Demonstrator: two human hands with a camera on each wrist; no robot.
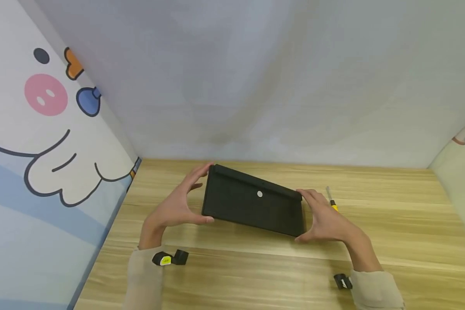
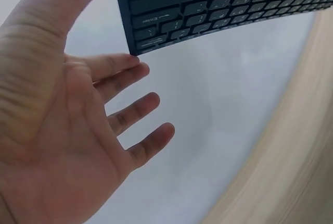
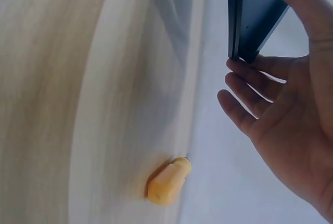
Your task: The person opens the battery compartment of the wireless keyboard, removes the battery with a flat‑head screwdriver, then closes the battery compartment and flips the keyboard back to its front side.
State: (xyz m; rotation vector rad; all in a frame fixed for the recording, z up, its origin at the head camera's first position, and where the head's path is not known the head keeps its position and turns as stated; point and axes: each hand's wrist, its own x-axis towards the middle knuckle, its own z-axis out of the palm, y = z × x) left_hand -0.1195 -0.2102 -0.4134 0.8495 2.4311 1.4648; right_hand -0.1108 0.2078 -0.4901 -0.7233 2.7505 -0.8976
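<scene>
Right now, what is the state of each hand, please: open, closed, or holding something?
Left hand: holding one end of the black keyboard, between thumb and fingers.
Right hand: holding its other end, likewise.

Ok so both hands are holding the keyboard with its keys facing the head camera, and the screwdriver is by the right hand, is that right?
No, the keys don't face the head camera: the head view shows the plain back of the keyboard, with a round white spot. The left hand and right hand do hold it, and the screwdriver is by the latter.
</scene>
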